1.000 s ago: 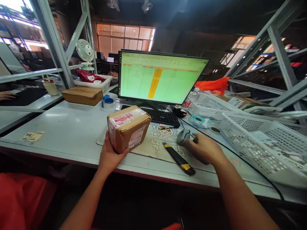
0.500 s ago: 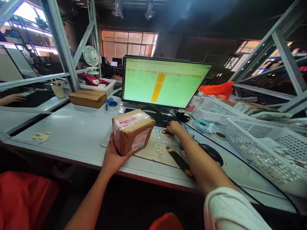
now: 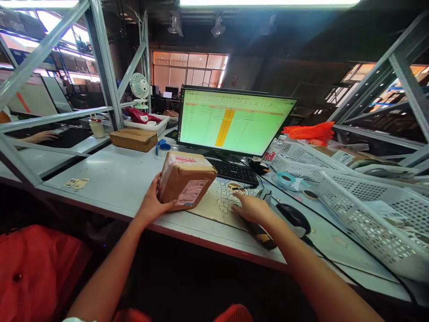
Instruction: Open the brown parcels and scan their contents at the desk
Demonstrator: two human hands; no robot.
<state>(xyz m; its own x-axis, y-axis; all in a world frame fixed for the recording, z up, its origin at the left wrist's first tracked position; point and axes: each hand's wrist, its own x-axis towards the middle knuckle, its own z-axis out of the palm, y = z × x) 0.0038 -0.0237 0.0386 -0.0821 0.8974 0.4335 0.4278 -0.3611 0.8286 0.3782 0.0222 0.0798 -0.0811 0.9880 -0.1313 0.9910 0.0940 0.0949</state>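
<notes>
My left hand (image 3: 153,203) grips the near left side of a taped cardboard box (image 3: 186,181), thumb along its lower front. The box is tilted over the mat's left end, a white label on its front face and red-printed tape on top. My right hand (image 3: 252,208) is over the patterned desk mat (image 3: 214,208), thumb and forefinger apart. Beneath its palm lies a black and yellow utility knife (image 3: 263,235), its front part hidden by the hand. A grey handheld scanner (image 3: 266,195) and a black mouse (image 3: 295,217) are right of this hand.
Behind the mat stand a keyboard (image 3: 234,172) and a lit monitor (image 3: 234,120). White plastic baskets (image 3: 362,214) crowd the right side, near tape rolls (image 3: 284,179). Another carton (image 3: 134,139) and blue tape (image 3: 164,146) sit at back left. A co-worker's hand (image 3: 43,136) shows far left.
My right hand has come back from the keyboard to above the utility knife. The box in my left hand has tipped slightly; the camera view has shifted.
</notes>
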